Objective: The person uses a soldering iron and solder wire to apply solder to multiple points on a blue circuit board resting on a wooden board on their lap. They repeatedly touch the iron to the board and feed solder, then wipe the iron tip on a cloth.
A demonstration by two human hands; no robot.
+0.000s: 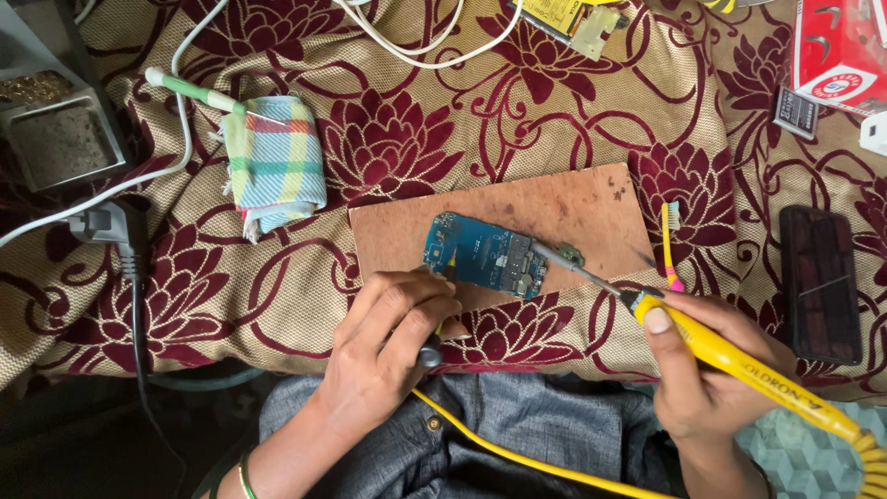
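Observation:
A blue circuit board [482, 254] lies on a brown wooden board [554, 208] over flowered cloth. My right hand [707, 370] grips a yellow soldering iron [739, 356], its metal tip resting at the circuit board's right edge. My left hand [388, 337] holds a thin yellow-and-black tool [432, 349], pressing its point onto the circuit board's lower left edge. A yellow cord runs from below across my lap.
A folded checked cloth [275, 162] with a green-and-white pen-like tool [189, 91] lies at the left. A yellow-pink toothbrush [669, 242] and a dark phone [820, 282] lie at the right. A red box [841, 51], a power plug [106, 222] and white cables sit around the edges.

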